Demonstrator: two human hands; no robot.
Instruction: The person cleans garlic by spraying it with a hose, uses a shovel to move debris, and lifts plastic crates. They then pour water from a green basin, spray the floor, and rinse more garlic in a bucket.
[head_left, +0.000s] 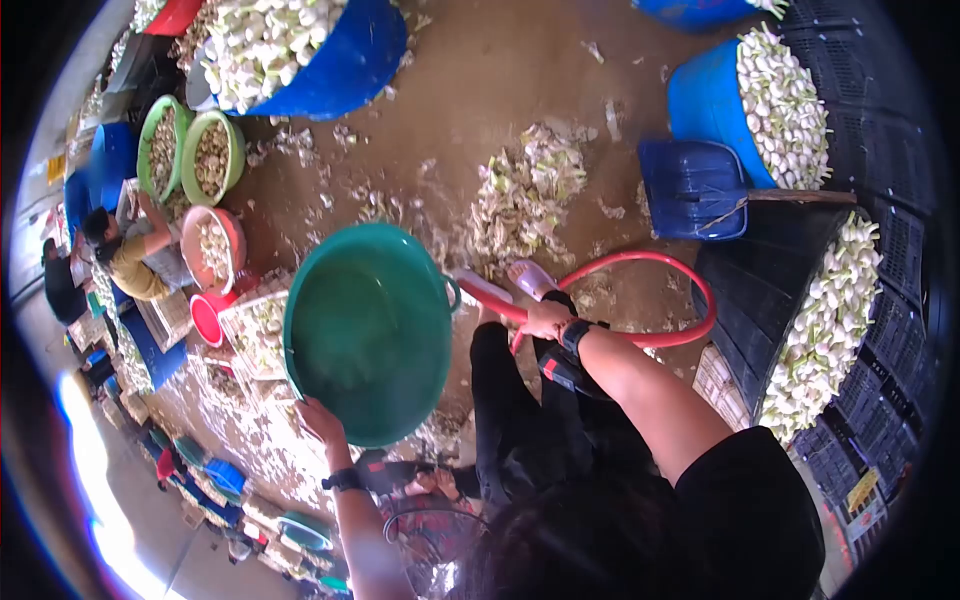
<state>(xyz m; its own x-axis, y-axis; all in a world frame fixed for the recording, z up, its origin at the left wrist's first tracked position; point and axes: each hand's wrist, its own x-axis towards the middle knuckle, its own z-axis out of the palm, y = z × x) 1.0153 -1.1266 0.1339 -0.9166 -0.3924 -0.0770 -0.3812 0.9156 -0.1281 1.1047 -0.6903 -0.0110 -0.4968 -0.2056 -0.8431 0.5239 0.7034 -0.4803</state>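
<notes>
A large green tub [375, 335] stands tilted in front of me, its inside facing my view, with nothing distinct showing in it. My left hand [322, 422] is at the tub's lower left rim, its fingers bent over the edge. In my right hand [547, 318] is a red hose [640, 258], which loops out to the right and back; its end points toward the tub's handle side. Fingers of the right hand are wrapped round the hose. Both wrists wear dark bands.
Peelings [530, 195] lie heaped beyond my feet. A blue shovel [695, 190], a blue tub [705, 105] and a black container [775, 300] of white bulbs stand right. Left are green basins [220, 158], a pink basin [213, 250] and a seated person [145, 255].
</notes>
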